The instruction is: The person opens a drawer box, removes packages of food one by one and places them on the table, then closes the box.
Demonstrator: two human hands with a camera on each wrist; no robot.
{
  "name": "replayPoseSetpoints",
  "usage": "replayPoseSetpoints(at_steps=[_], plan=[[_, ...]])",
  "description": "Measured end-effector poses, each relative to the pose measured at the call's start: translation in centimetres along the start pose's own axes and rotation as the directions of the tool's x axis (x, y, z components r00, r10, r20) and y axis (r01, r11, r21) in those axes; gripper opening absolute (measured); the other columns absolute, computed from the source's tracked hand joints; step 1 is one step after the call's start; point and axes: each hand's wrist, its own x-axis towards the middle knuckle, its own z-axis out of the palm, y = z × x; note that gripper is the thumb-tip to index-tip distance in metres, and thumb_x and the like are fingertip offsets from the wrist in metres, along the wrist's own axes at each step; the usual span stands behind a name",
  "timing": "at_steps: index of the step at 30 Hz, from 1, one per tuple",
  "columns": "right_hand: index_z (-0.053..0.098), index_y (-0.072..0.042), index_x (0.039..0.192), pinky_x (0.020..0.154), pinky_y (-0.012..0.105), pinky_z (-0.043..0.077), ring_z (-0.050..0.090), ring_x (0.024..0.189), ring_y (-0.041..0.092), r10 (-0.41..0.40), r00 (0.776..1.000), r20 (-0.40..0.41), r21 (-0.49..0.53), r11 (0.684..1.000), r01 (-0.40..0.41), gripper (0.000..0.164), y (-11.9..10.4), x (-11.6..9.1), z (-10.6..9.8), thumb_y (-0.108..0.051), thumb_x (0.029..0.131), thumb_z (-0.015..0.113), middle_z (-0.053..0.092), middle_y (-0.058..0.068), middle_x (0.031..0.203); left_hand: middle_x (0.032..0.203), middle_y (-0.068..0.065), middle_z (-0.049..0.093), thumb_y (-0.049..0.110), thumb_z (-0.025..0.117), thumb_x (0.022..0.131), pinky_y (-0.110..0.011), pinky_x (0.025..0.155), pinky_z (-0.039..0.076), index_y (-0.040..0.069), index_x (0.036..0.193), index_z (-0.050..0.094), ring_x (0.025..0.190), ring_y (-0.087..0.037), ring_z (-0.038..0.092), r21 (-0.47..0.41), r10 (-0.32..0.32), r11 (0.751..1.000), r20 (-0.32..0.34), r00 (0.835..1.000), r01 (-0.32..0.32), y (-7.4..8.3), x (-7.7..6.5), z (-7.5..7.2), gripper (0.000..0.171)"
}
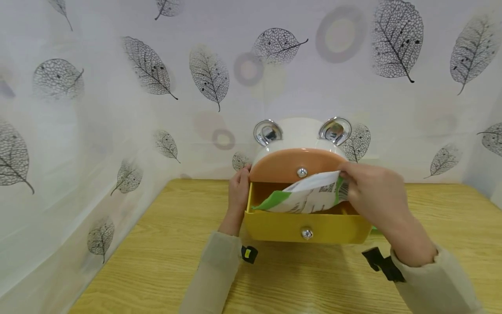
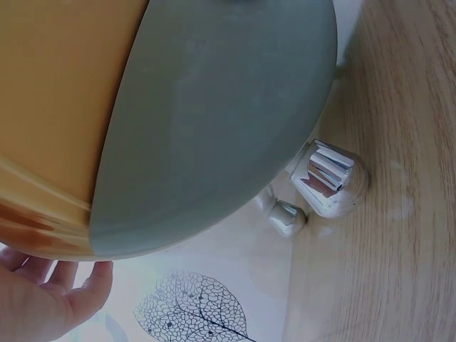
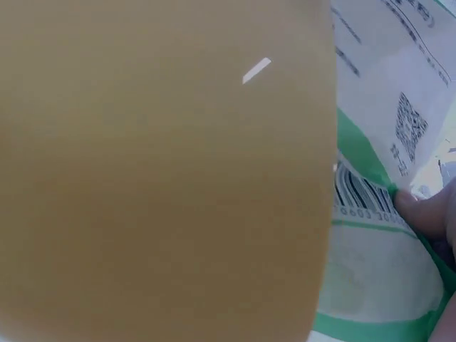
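Note:
A small drawer cabinet (image 1: pixel 290 161) with a white rounded top, an orange upper drawer front and two chrome-ringed ears stands on the table. Its yellow lower drawer (image 1: pixel 274 226) is pulled out. My left hand (image 1: pixel 238 192) rests against the cabinet's left side; in the left wrist view its fingers (image 2: pixel 89 292) touch the edge. With thumb and fingers, my right hand (image 1: pixel 376 205) pinches the right end of a white and green plastic packet (image 1: pixel 310 194). The packet lies slanted across the opening of the lower drawer. Its barcode and square code (image 3: pixel 411 127) show in the right wrist view.
The wood-grain table (image 1: pixel 164 261) spreads around the cabinet. Behind and to the left hangs a pale sheet with leaf prints (image 1: pixel 209 74). A bit of something green (image 1: pixel 375 230) peeks out by the drawer's right corner. Round silver knobs (image 1: pixel 307 233) stick out from the drawers.

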Motion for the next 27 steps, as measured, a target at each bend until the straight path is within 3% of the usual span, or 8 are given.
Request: replayPoseSetpoints(at_steps=[5,10,14,18,23,27], plan=[[0.066,0.002,0.074,0.032,0.024,0.022,0.045,0.038,0.020,0.061,0.989,-0.132,0.010,0.998,-0.060,0.013,-0.2,-0.3,-0.7,0.002,0.075,0.053,0.063,0.013,0.062,0.118,-0.012,0.055,0.021,0.038,0.091,-0.035,0.094,0.036,0.000,0.114,0.058,0.112,-0.023,0.047,0.003,-0.007,1.000,0.003,1.000,0.007,-0.2,0.0,0.1,0.037],[0.068,0.002,0.073,0.032,0.023,0.019,0.047,0.038,0.025,0.179,0.946,-0.271,0.065,0.984,-0.168,0.018,0.1,-0.8,-1.4,0.002,0.073,0.050,0.063,0.015,0.063,0.119,-0.011,0.055,0.021,0.038,0.092,-0.034,0.095,0.036,0.000,0.115,0.058,0.113,-0.022,0.046,-0.004,-0.011,1.000,0.011,1.000,0.011,-0.2,0.0,0.2,0.037],[0.068,0.002,0.071,0.035,0.018,0.017,0.041,0.040,0.007,0.249,0.900,-0.358,0.118,0.968,-0.221,0.022,0.4,-1.5,-1.9,0.001,0.072,0.046,0.062,0.014,0.061,0.119,-0.013,0.054,0.021,0.038,0.092,-0.035,0.095,0.035,-0.001,0.116,0.057,0.113,-0.023,0.046,-0.002,0.003,1.000,0.017,1.000,-0.003,0.0,0.0,0.1,0.037],[0.067,0.002,0.070,0.040,0.011,0.016,0.030,0.047,-0.010,0.292,0.873,-0.391,0.161,0.955,-0.247,0.024,0.5,-2.3,-2.4,0.001,0.072,0.043,0.061,0.014,0.060,0.119,-0.011,0.055,0.022,0.038,0.092,-0.034,0.095,0.036,0.001,0.115,0.058,0.113,-0.022,0.046,0.004,-0.014,1.000,0.009,1.000,0.014,-0.1,-0.1,0.1,0.037],[0.066,0.004,0.071,0.043,0.011,0.016,0.028,0.046,-0.007,0.311,0.859,-0.408,0.200,0.948,-0.248,0.024,0.7,-3.2,-2.8,0.003,0.076,0.043,0.059,0.016,0.059,0.120,-0.009,0.054,0.023,0.038,0.092,-0.034,0.095,0.035,0.001,0.117,0.057,0.114,-0.021,0.045,0.001,-0.043,0.999,0.020,0.999,0.043,-0.2,-0.1,0.1,0.038],[0.066,0.004,0.070,0.043,0.011,0.015,0.028,0.047,-0.007,0.309,0.850,-0.426,0.215,0.947,-0.237,0.025,1.5,-3.8,-2.9,0.001,0.078,0.043,0.054,-0.003,0.054,0.121,-0.010,0.054,0.023,0.037,0.093,-0.034,0.095,0.035,0.002,0.118,0.057,0.114,-0.021,0.045,-0.006,-0.041,0.999,0.021,0.999,0.041,0.0,-0.1,0.0,0.038]])
